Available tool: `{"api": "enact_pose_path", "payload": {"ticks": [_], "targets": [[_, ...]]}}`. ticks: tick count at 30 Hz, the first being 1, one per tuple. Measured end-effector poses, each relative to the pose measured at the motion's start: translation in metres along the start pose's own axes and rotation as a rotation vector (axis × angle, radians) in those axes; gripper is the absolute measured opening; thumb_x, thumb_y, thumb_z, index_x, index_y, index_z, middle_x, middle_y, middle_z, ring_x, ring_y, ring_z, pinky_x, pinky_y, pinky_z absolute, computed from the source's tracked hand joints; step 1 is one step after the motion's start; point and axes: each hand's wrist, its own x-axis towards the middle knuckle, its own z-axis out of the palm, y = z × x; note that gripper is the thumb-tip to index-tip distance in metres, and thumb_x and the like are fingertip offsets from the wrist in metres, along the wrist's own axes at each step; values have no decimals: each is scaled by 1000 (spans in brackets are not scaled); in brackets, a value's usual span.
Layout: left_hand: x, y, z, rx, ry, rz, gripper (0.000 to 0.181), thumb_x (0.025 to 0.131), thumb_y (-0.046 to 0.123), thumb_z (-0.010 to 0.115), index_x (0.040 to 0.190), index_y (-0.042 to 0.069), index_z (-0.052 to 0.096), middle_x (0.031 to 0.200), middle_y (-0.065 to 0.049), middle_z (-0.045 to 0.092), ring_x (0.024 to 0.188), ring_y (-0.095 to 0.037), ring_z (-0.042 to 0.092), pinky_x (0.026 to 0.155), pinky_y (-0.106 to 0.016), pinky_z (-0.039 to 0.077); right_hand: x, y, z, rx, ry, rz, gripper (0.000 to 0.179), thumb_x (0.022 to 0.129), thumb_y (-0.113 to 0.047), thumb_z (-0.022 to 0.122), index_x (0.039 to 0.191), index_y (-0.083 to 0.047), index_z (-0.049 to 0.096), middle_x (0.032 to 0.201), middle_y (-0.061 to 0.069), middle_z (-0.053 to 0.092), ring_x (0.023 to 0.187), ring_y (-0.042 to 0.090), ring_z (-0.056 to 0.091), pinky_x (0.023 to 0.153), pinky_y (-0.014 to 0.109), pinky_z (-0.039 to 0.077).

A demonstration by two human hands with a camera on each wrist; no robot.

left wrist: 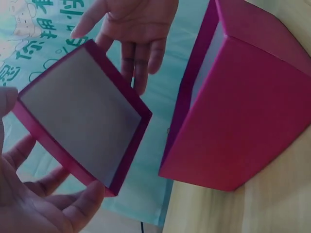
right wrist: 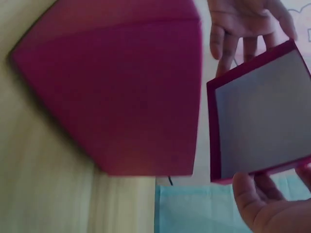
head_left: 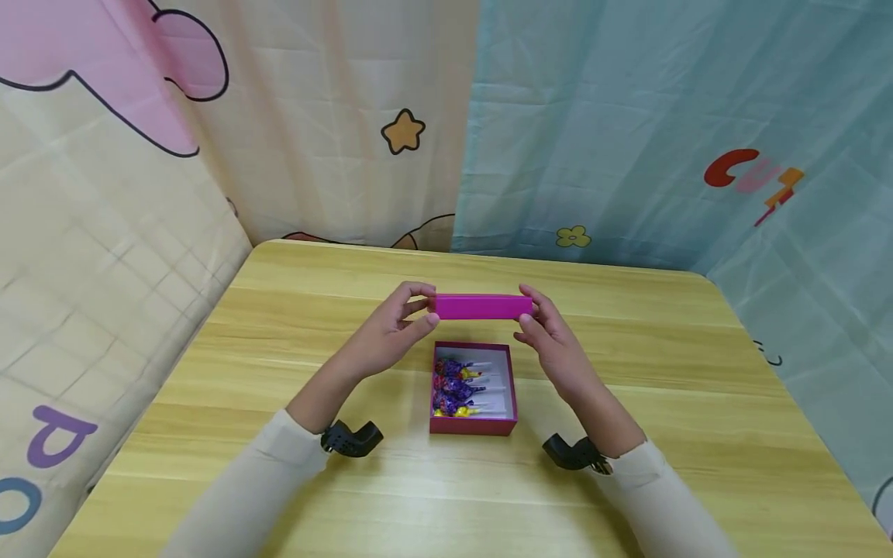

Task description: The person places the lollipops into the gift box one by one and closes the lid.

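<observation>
A magenta box lid (head_left: 484,307) is held level above the table, its white inside (left wrist: 82,111) facing down. My left hand (head_left: 387,333) grips its left edge, thumb in front and fingers behind. The right hand (head_left: 556,345) pinches the opposite edge the same way. Below and slightly nearer to me, an uncovered magenta box (head_left: 474,426) sits on the table. Inside it, several lollipops (head_left: 453,387) in purple and yellow wrappers lie with heads to the left and white sticks pointing right. Both wrist views show the box's outer walls (right wrist: 116,97) close up, hiding its contents.
The box stands on a light wood-grain table (head_left: 335,496). Printed curtains (head_left: 335,116) hang behind the table and along both sides. A black wrist camera is strapped to the left wrist (head_left: 352,439), another black one to the right wrist (head_left: 572,452).
</observation>
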Motion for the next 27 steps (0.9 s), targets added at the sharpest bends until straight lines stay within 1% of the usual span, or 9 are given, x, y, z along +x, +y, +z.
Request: {"api": "enact_pose_path", "payload": {"ticks": [2, 4, 7, 10, 13, 16, 19, 23, 27], "targets": [[-3, -2, 1, 1, -33, 22, 40, 101, 25, 59, 135, 12, 43, 151, -8, 37, 141, -29, 37, 106, -47, 41, -7, 4, -6, -42, -30, -9, 53, 105, -26, 50, 153, -12, 33, 140, 16, 46, 128, 35, 45, 106, 48, 42], [-6, -5, 1, 23, -72, 52, 42, 99, 22, 63, 135, 13, 43, 151, -6, 38, 140, -28, 37, 107, -47, 41, -14, 7, -11, -84, -68, -29, 51, 104, -22, 54, 150, -8, 37, 139, 15, 49, 125, 34, 49, 102, 40, 46], [-12, -7, 3, 98, -134, 100, 49, 94, 19, 70, 137, 15, 46, 152, -3, 38, 140, -23, 37, 106, -47, 41, -25, 11, -16, -172, -118, -55, 49, 100, -18, 61, 145, -7, 42, 138, 13, 52, 122, 30, 54, 95, 31, 50], [-19, -10, 5, 202, -180, 143, 54, 89, 20, 75, 137, 15, 50, 153, 1, 37, 139, -20, 37, 105, -44, 42, -36, 13, -18, -278, -157, -84, 50, 96, -17, 67, 141, -8, 46, 138, 10, 54, 120, 28, 57, 95, 38, 51], [-26, -10, 7, 311, -209, 170, 56, 85, 24, 78, 135, 16, 53, 154, 4, 36, 140, -20, 35, 105, -45, 42, -45, 14, -19, -407, -175, -121, 52, 92, -20, 73, 139, -11, 50, 137, 3, 55, 119, 25, 59, 96, 47, 50], [-31, -9, 8, 400, -237, 176, 56, 83, 27, 79, 133, 20, 55, 155, 8, 34, 139, -20, 36, 105, -44, 42, -52, 14, -18, -517, -182, -169, 53, 89, -23, 77, 136, -15, 54, 136, -3, 56, 120, 20, 57, 96, 46, 50], [-35, -9, 9, 456, -270, 184, 54, 82, 29, 79, 131, 24, 56, 154, 10, 32, 136, -18, 41, 103, -40, 44, -57, 15, -18, -608, -194, -205, 51, 88, -26, 79, 132, -17, 57, 135, -3, 56, 121, 22, 56, 95, 43, 51], [-38, -11, 9, 494, -306, 207, 51, 82, 27, 79, 128, 23, 58, 154, 8, 33, 128, -18, 49, 99, -38, 46, -61, 16, -17, -701, -235, -222, 49, 87, -28, 79, 130, -16, 59, 138, 1, 54, 121, 26, 57, 94, 44, 52], [-41, -15, 11, 522, -324, 211, 51, 82, 27, 78, 127, 22, 57, 154, 5, 33, 122, -21, 55, 97, -38, 47, -62, 17, -17, -766, -265, -246, 49, 87, -25, 79, 130, -15, 59, 142, 3, 52, 127, 24, 53, 96, 43, 50]]}}
